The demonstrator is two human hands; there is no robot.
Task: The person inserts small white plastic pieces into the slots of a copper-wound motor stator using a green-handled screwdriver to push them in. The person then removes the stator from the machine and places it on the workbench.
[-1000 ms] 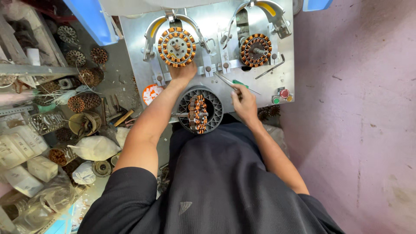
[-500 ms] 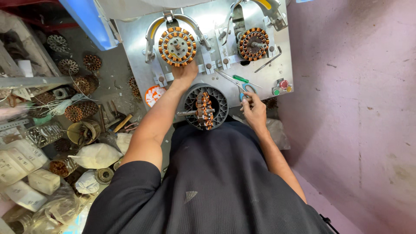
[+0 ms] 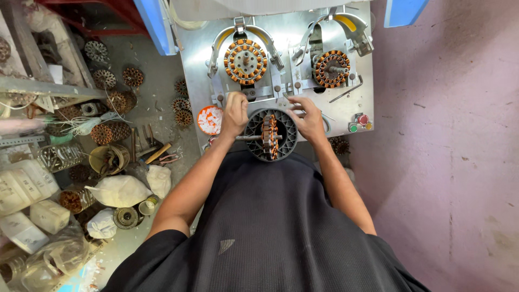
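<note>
A black round housing stands on edge against my lap, with a copper-wound rotor on a steel shaft across its middle. My left hand is curled into a fist against the housing's upper left rim. My right hand rests at the upper right rim, fingertips pinched together just above it. Whether either hand holds anything small cannot be seen. Behind the hands, a steel machine panel carries two orange-and-copper wound stators, one on the left and one on the right.
An orange round lid lies on the panel left of my left hand. Red and green buttons sit at the panel's right. Loose stators, white bags, a tin and plastic bottles crowd the floor to the left. A pink wall runs along the right.
My right hand has moved left from the panel's right side to the housing's top rim. My left hand has come down from under the left stator to the upper left rim.
</note>
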